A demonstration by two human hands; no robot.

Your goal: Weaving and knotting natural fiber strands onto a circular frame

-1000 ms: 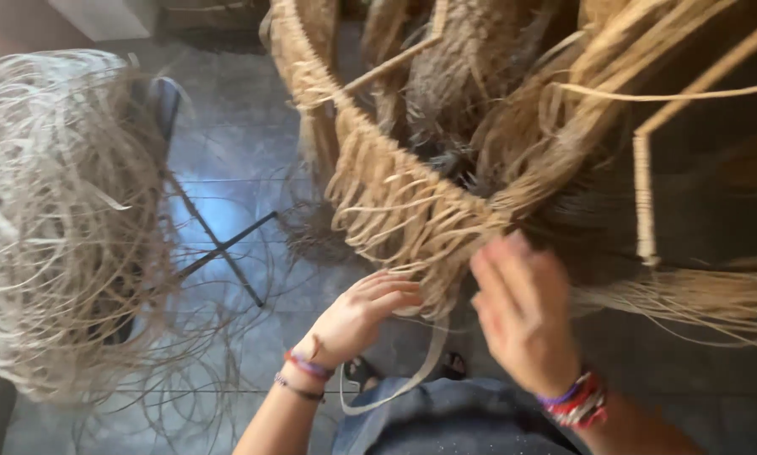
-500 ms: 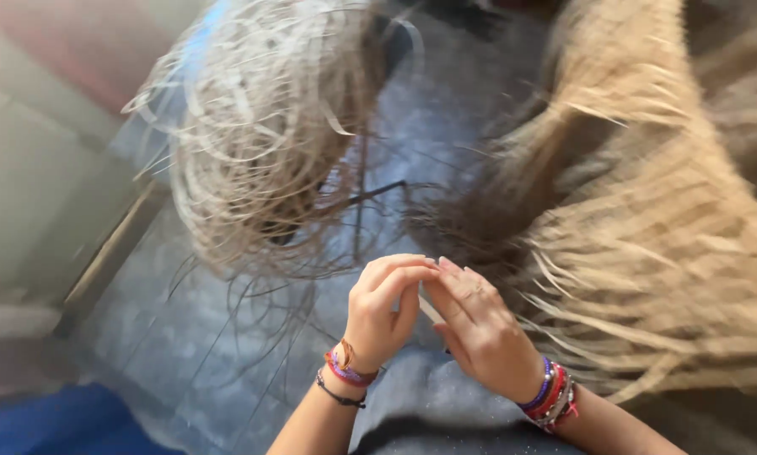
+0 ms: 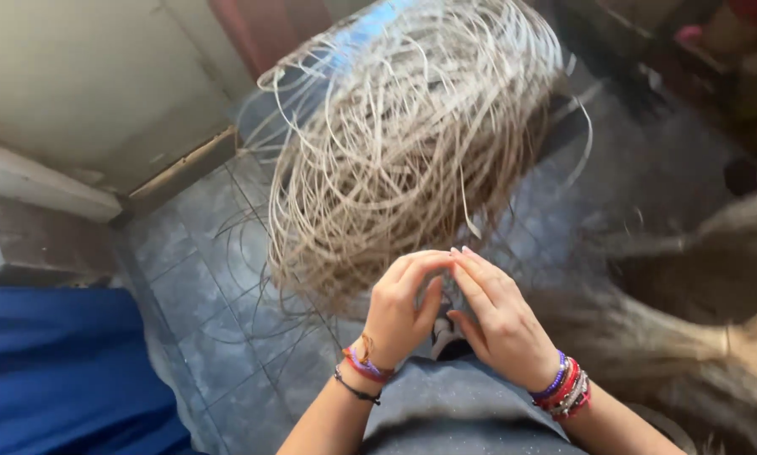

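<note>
Soft daylight falls from the upper part of the frame, putting a pale blue sheen on the top of the tangled coil of cane strips [image 3: 412, 135] and a dull gloss on the grey floor tiles [image 3: 218, 286]. The hands [image 3: 450, 312] are evenly lit and fairly sharp. Motion blur smears the woven fibre work [image 3: 690, 337] at right, and the upper right corner sinks into shadow.

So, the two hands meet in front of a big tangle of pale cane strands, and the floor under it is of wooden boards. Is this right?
Not quite. The head view shows the floor is of grey tiles, not wooden boards. The rest holds: the left hand and the right hand meet fingertip to fingertip in front of the big tangle of pale cane strands.
</note>
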